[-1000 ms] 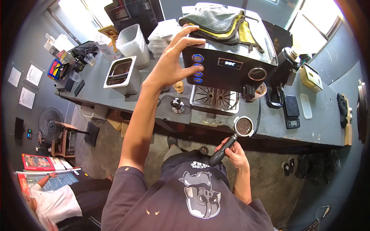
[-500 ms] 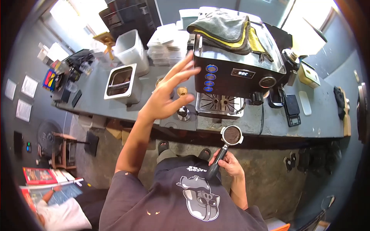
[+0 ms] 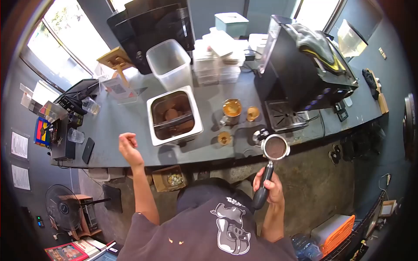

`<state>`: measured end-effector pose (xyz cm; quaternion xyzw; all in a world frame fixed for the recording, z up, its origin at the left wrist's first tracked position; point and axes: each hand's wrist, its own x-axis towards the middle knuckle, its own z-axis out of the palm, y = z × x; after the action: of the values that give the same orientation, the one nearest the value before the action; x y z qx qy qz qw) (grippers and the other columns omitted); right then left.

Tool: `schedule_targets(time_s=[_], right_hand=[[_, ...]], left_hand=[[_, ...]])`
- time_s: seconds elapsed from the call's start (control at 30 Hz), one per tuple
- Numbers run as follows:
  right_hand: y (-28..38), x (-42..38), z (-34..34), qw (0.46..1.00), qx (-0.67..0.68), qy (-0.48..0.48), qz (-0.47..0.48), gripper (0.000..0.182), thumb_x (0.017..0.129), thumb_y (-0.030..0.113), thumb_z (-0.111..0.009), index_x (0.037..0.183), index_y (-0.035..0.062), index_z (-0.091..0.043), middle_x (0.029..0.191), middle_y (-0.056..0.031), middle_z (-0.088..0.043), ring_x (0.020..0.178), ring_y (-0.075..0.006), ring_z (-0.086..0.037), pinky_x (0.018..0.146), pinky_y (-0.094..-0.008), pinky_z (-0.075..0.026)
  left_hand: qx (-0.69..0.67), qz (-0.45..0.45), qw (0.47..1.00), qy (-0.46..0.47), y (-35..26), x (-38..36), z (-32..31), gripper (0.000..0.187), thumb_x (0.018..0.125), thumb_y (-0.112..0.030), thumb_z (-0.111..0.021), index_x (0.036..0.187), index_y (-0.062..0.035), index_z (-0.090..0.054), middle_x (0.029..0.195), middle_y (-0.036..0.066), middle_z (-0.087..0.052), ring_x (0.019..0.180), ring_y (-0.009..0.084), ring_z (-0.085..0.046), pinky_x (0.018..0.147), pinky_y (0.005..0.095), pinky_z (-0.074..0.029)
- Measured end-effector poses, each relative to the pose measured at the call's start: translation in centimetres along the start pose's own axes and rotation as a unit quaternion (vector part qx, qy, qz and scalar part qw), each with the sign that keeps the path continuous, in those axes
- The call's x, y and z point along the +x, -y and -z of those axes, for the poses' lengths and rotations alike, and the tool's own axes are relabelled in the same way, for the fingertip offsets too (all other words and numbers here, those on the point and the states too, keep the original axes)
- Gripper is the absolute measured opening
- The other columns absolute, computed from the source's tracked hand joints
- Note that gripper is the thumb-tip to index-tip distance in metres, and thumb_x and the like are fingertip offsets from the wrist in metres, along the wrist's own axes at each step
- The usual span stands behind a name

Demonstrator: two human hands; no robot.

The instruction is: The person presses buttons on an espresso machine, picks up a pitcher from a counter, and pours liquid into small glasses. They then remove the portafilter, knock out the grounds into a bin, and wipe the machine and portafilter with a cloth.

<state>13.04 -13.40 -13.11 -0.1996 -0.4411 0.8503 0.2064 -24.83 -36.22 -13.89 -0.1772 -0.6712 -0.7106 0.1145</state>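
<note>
My right hand [image 3: 271,187] grips the black handle of a portafilter [image 3: 276,148], whose basket is filled with flat, dark brown coffee grounds. The portafilter is held face up in front of the counter edge. Over the counter's left front, my left hand [image 3: 129,148] has its fingers curled in, with no object visible in them. A steel knock box [image 3: 198,117] with a crossbar stands to the right of that hand, with brown coffee inside. Close behind the portafilter is a tamper [image 3: 260,135], partly hidden.
An espresso machine [image 3: 291,74] with a drip tray [image 3: 278,114] occupies the right side. Amber glass cups [image 3: 232,108] stand mid-counter. A tall clear bin [image 3: 170,65] and stacked plastic tubs [image 3: 217,58] are behind. A phone [image 3: 88,150] lies at left; an open cardboard box [image 3: 162,186] sits below.
The view has turned left. My left hand, spread and raised beside the espresso machine before, is now lower, further left, with fingers curled. My right hand still holds the portafilter.
</note>
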Motion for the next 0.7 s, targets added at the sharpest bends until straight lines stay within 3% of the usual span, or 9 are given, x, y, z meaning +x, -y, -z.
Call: schedule_targets(time_s=[0.1, 0.2, 0.3, 0.37, 0.43, 0.47, 0.57, 0.6, 0.7], right_hand=[[-0.4, 2.0, -5.9, 1.0, -0.011, -0.023, 0.005, 0.041, 0.084, 0.029, -0.061, 0.111, 0.0, -0.049, 0.073, -0.0091, -0.055, 0.066, -0.018, -0.055, 0.061, -0.0277, -0.046], [0.4, 5.2, -10.8, 0.996, -0.085, -0.024, 0.022, 0.037, 0.09, 0.022, -0.058, 0.117, -0.0013, -0.05, 0.078, -0.0081, -0.057, 0.069, -0.0134, -0.054, 0.061, -0.0256, -0.044], [0.8, 8.6, -14.9, 0.968, -0.244, -0.037, 0.041, 0.036, 0.093, 0.014, -0.056, 0.124, -0.0016, -0.05, 0.083, -0.0081, -0.06, 0.074, -0.0121, -0.057, 0.065, -0.0267, -0.045], [-0.2, 10.6, -17.1, 0.918, -0.381, -0.062, 0.09, 0.042, 0.092, 0.012, -0.057, 0.131, -0.0025, -0.047, 0.086, -0.01, -0.061, 0.075, -0.0149, -0.059, 0.065, -0.029, -0.046], [-1.7, 12.8, -19.3, 0.772, -0.568, -0.114, 0.262, 0.055, 0.09, 0.013, -0.061, 0.139, -0.0014, -0.042, 0.09, -0.0152, -0.062, 0.079, -0.0251, -0.063, 0.067, -0.0359, -0.048], [-2.2, 13.5, -20.0, 0.714, -0.64, -0.123, 0.255, 0.063, 0.088, 0.015, -0.064, 0.143, 0.0006, -0.038, 0.094, -0.0187, -0.061, 0.079, -0.0347, -0.061, 0.069, -0.0427, -0.049], [-3.8, 14.7, -21.6, 0.594, -0.781, -0.105, 0.163, 0.06, 0.085, 0.018, -0.065, 0.139, 0.0028, -0.044, 0.091, -0.0147, -0.057, 0.077, -0.0337, -0.061, 0.067, -0.044, -0.05], [-3.7, 14.9, -22.1, 0.595, -0.786, -0.094, 0.14, 0.059, 0.085, 0.019, -0.066, 0.138, 0.0035, -0.046, 0.09, -0.0144, -0.057, 0.077, -0.0334, -0.061, 0.067, -0.0437, -0.051], [-2.7, 15.3, -23.0, 0.597, -0.792, -0.075, 0.107, 0.056, 0.084, 0.02, -0.066, 0.136, 0.0053, -0.05, 0.089, -0.0137, -0.056, 0.078, -0.0327, -0.061, 0.067, -0.0431, -0.051]], left_hand=[[0.093, 0.107, 0.99, 0.007, 6.4, -1.3, 5.2, 0.045, 0.104, -0.035, -0.039, 0.077, -0.0027, -0.056, 0.06, -0.005, -0.038, 0.054, 0.0066, -0.031, 0.05, 0.0255, -0.025], [0.187, 0.072, 0.98, -0.006, 11.1, -2.2, 7.8, 0.044, 0.103, -0.03, -0.041, 0.074, -0.0008, -0.055, 0.059, -0.002, -0.039, 0.054, 0.0089, -0.034, 0.051, 0.0273, -0.028], [0.279, 0.047, 0.959, 0.022, 11.2, -2.7, 8.2, 0.036, 0.101, -0.022, -0.044, 0.076, 0.0013, -0.056, 0.059, 0.006, -0.049, 0.054, 0.0149, -0.043, 0.052, 0.0337, -0.038], [0.282, 0.046, 0.957, 0.047, 11.1, -2.8, 8.0, 0.037, 0.1, -0.024, -0.046, 0.076, 0.0027, -0.054, 0.059, 0.01, -0.048, 0.053, 0.0168, -0.043, 0.052, 0.036, -0.036], [0.269, 0.024, 0.962, 0.029, 11.3, -2.8, 7.7, 0.035, 0.1, -0.022, -0.048, 0.076, 0.0024, -0.054, 0.06, 0.011, -0.051, 0.052, 0.0192, -0.046, 0.052, 0.037, -0.037], [0.274, 0.004, 0.962, 0.008, 11.0, -2.8, 7.4, 0.032, 0.098, -0.019, -0.05, 0.074, 0.002, -0.053, 0.059, 0.012, -0.053, 0.052, 0.0232, -0.048, 0.052, 0.0378, -0.038], [0.316, 0.021, 0.948, 0.005, 11.8, -3.1, 7.8, 0.032, 0.095, -0.024, -0.054, 0.073, 0.0, -0.055, 0.059, 0.014, -0.054, 0.056, 0.0312, -0.052, 0.054, 0.0419, -0.04], [0.303, 0.047, 0.952, -0.009, 11.7, -3.2, 7.7, 0.031, 0.094, -0.023, -0.056, 0.073, -0.0008, -0.055, 0.06, 0.014, -0.054, 0.057, 0.0325, -0.052, 0.056, 0.0435, -0.04], [0.318, 0.01, 0.947, -0.036, 12.0, -3.3, 7.6, 0.029, 0.093, -0.022, -0.057, 0.072, -0.002, -0.055, 0.059, 0.012, -0.054, 0.056, 0.0322, -0.051, 0.056, 0.0439, -0.039]])
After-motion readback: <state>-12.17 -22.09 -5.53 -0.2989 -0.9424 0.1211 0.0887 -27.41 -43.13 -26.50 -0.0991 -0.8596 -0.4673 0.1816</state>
